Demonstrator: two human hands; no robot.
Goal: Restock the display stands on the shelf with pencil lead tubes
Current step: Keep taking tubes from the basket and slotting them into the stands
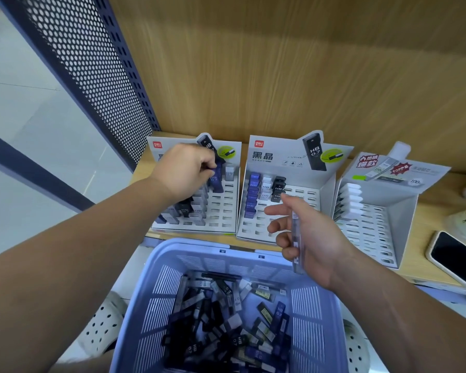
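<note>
On the shelf (439, 208): left stand (228, 211), middle stand (253, 228) and right stand (374, 230) side by side, each partly filled.
Your left hand (184, 170): fingertips pinch a blue tube (218, 182) at the upper rows of the left stand.
Your right hand (314, 238): thumb and curled fingers grip a clear tube (296, 232) before the middle stand, above the basket (189, 244) rim.
Basket: loose tubes (226, 319) heaped inside.
Phone (459, 258): flat at the shelf's right end.

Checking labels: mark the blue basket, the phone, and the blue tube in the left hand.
blue basket (194, 244): head view, far rim.
phone (459, 258): head view, dark screen.
blue tube (218, 181): head view, middle of its body.
</note>
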